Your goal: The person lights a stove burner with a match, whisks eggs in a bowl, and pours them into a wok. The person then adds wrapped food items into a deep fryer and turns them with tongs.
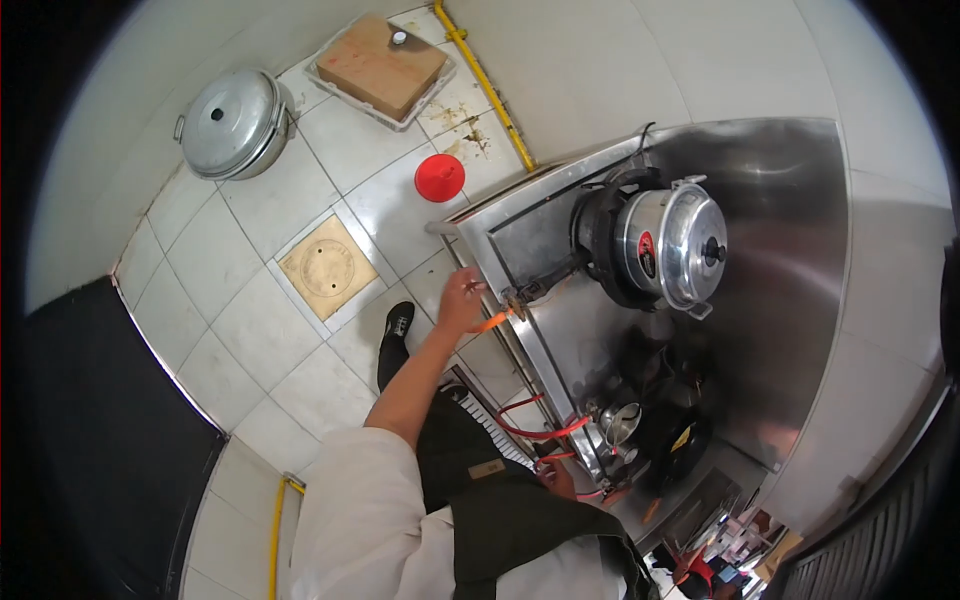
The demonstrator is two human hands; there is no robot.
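Note:
My left hand (460, 302) is at the front edge of the steel stove (560, 345), its fingers bent and drawn together. What they hold, if anything, is too small to make out. Just beside it, an orange hose (490, 323) joins a burner valve (513, 303). Lower down, my right hand (557, 478) is close to the red hoses (540, 432) along the stove front. Its fingers look curled, and I cannot make out what is in them. A lidded silver pot (672, 245) sits on the black burner (597, 240).
On the tiled floor are a red round object (440, 178), a large lidded pot (232, 125) and a thick board (380, 65) in a white tray. A yellow pipe (490, 90) follows the wall. A dark pan (675, 445) and small metal pot (621, 424) stand on the stove.

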